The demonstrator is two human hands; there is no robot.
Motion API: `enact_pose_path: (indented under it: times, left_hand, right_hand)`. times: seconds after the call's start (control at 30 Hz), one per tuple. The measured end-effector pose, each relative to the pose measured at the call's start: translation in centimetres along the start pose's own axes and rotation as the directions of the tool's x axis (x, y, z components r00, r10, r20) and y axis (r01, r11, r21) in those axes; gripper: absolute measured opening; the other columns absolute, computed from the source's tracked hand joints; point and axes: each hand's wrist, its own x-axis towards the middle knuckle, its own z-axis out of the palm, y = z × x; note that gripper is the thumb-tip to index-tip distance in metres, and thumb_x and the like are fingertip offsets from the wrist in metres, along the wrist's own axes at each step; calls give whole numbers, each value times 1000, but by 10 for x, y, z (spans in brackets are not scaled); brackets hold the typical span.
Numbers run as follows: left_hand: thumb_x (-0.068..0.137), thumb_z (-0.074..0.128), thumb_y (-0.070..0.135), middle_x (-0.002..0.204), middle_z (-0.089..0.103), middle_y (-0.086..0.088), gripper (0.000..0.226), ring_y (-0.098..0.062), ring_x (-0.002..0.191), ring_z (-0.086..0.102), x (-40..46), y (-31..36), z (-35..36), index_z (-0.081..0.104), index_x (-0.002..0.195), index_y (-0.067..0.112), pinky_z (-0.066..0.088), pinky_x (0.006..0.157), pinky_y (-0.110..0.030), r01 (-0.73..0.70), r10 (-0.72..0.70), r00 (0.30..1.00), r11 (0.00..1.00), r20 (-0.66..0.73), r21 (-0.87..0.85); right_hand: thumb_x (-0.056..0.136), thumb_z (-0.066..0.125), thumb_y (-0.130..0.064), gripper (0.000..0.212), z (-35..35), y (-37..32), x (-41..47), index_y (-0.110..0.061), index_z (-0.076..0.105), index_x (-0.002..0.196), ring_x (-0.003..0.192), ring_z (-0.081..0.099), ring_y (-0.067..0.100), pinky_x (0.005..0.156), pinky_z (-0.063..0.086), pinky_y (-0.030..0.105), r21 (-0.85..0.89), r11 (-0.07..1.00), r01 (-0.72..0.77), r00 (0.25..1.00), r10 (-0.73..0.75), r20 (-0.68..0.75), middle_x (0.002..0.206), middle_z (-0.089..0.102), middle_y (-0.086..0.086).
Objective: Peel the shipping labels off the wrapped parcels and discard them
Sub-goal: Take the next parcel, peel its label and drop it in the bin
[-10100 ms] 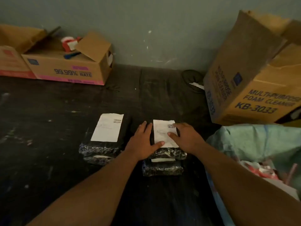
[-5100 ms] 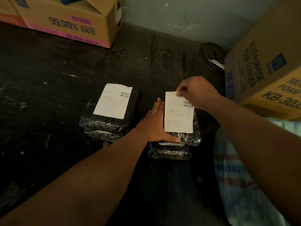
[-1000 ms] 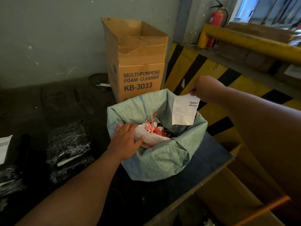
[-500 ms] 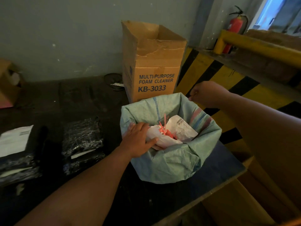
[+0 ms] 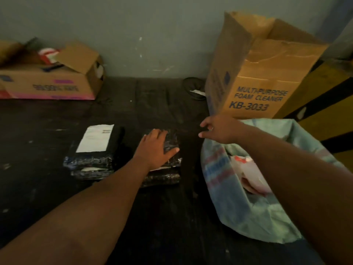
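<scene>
Two stacks of black wrapped parcels lie on the dark table. The left stack (image 5: pixel 89 159) carries a white shipping label (image 5: pixel 95 138) on top. The right stack's top parcel (image 5: pixel 172 142) shows bare black wrap. My left hand (image 5: pixel 155 148) rests flat on that parcel, fingers spread. My right hand (image 5: pixel 217 129) hovers empty with fingers apart, just right of the parcel and above the rim of the green sack (image 5: pixel 257 213). Crumpled white and red scraps (image 5: pixel 248 173) lie inside the sack.
A tall cardboard box marked foam cleaner (image 5: pixel 256 77) stands at the back right, behind the sack. A low open carton (image 5: pixel 51 83) sits at the back left against the wall. A dark tape roll (image 5: pixel 194 87) lies near the wall. A yellow and black barrier (image 5: pixel 328 104) is at the right.
The peeled label dropped into the sack. My left hand left the sack's rim and now lies on the right parcel. My right hand moved from above the sack toward the parcels.
</scene>
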Motion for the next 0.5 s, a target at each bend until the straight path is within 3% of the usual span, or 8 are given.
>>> enact_pose_path:
  times: [0.27, 0.5]
  left_hand:
    - [89, 51, 73, 166, 10, -8, 96, -31, 151, 21, 6, -80, 24, 17, 160, 18, 27, 121, -47, 236, -221, 971, 946, 93, -221]
    - [91, 46, 72, 170, 0, -1, 99, -24, 153, 19, 4, -92, 53, -11, 160, 32, 25, 121, -41, 307, -208, 944, 836, 255, -454]
  right_hand:
    - [88, 64, -50, 60, 83, -44, 79, -20, 51, 138, 125, 53, 27, 103, 43, 36, 210, 974, -80, 989, 51, 139, 138, 52, 13]
    - [87, 52, -65, 78, 149, -55, 87, -44, 14, 152, 137, 40, 33, 111, 35, 40, 434, 862, -263, 964, 213, 160, 154, 30, 13]
